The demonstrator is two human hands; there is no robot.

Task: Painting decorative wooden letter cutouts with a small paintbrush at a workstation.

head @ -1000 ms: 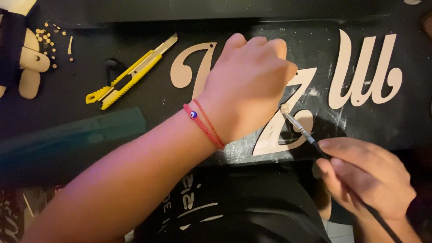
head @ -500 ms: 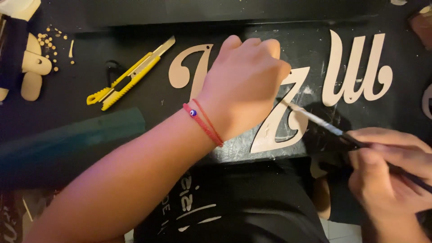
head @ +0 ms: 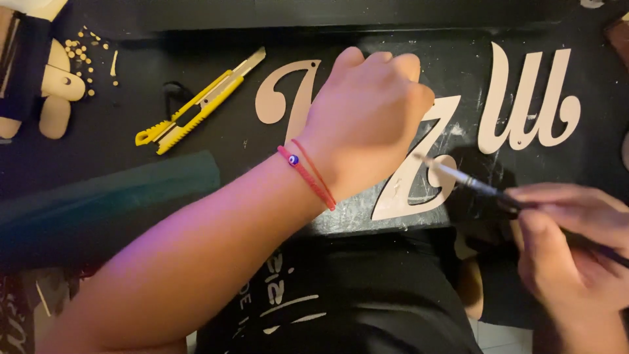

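While the left hand (head: 370, 115) lies knuckles-up and loosely curled on the dark table (head: 196, 157), it presses down on a pale wooden cut-out letter (head: 413, 177), covering the upper part of that letter; its fingers are bent over the piece rather than closed round it. A red string bracelet (head: 308, 176) with a small blue bead circles the wrist just behind the hand. Poking out from under the thumb side of the hand is the curled end of a second wooden letter (head: 282, 98). Beyond the knuckles, on the far side from the wrist, a third looping wooden letter (head: 524, 105) lies flat and apart from the hand.

To the right and nearer the body, the right hand (head: 570, 249) is closed in a pen-like pinch on a thin paintbrush (head: 472, 183). The brush slants up toward the left hand, and its tip rests at the middle stroke of the held letter, just below the left hand's little-finger side. White smears mark the table around that letter.

Well off to the thumb side of the left hand, a yellow utility knife (head: 196, 108) lies slantwise on the table. Farther that way, small pale beads (head: 82, 52) are scattered loose, beside rounded wooden pieces (head: 56, 98). A dark green sheet (head: 111, 203) lies under the left forearm. No container shows.
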